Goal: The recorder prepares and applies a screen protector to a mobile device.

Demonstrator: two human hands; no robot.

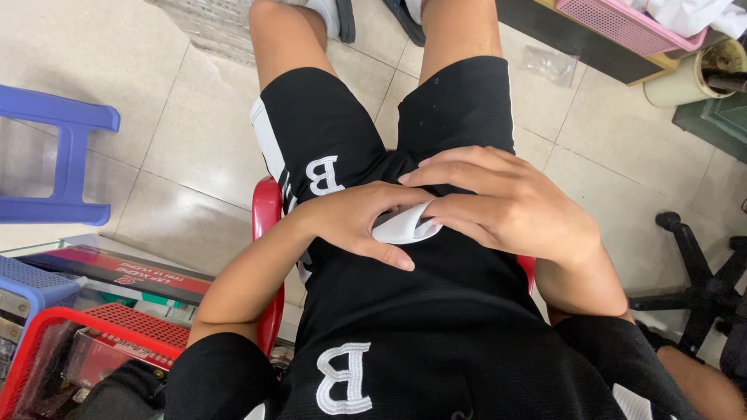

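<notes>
A small white piece [403, 227] is held over the lap, just above the black shorts [350, 132], so both hands can reach it. It is pinched between the fingers of the left hand [354, 225], curled around its near edge, and the right hand [506, 204], whose fingers are pressed together across its top. A red chair [267, 210] is sat upon; a blue stool [66, 155] is placed well apart.

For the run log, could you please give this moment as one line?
left hand: holding white piece | right hand: holding same piece | place: over lap, seated on red chair
</notes>
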